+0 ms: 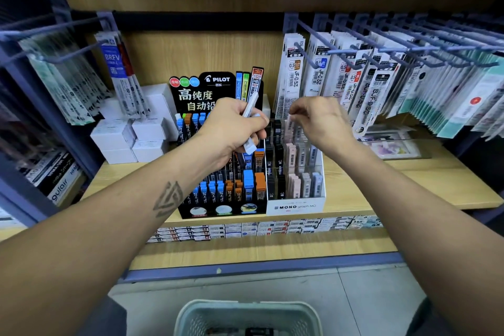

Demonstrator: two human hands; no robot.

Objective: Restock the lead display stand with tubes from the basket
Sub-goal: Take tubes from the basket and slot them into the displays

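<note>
The left hand (231, 128) gripped pale lead tubes (251, 114) above the black Pilot stand (218, 144); the right hand (321, 120) pinched over the white Mono stand (296, 206); a basket (245, 316) sat below.

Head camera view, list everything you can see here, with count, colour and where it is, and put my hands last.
Pilot lead stand: one, black, on the wooden shelf, centre; blue and orange tubes in its rows.
Mono graph stand: one, white, touching the Pilot stand's right side; black, pink and grey tubes.
White boxes: several, stacked left of the Pilot stand.
Hanging refill packs: many, mostly white, on hooks at right; more at left.
Flat boxes: a row, under the shelf edge.
Basket: one, pale green, bottom centre.
Lead tubes: a few, pale grey-white, in the left hand.
Left hand: grips the tubes.
Right hand: fingers pinched over the Mono graph stand; contents unclear.
</note>
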